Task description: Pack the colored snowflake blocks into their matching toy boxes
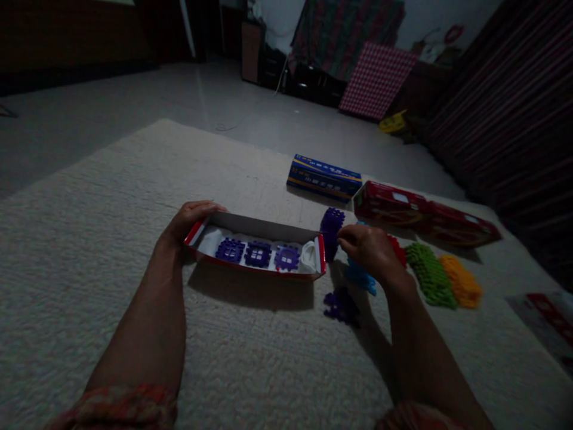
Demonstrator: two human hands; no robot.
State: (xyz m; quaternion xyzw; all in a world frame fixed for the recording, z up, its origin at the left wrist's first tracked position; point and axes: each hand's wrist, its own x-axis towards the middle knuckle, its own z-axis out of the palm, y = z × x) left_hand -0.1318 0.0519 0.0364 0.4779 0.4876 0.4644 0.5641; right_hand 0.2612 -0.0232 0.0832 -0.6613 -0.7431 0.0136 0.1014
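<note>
My left hand (193,220) grips the left end of a long open box (264,228) with a white inside and red edges, tilted toward me. Three purple square interlocking blocks (257,255) with window-like centres lie in a row inside it. At the right end of the box is a crumpled white bundle (308,257). Just right of the box, my right hand (367,248) has its thumb and fingers pinched against a purple interlocking block (330,246), beside more purple pieces (332,218). Some purple blocks (342,306) lie nearer me on the mat.
Blue pieces (360,278) and partly hidden red ones (397,249) lie by my right hand. Farther right are green (430,275) and orange stacks (460,280). Behind stand a blue box (324,177) and red boxes (425,212) on the cream mat (250,358).
</note>
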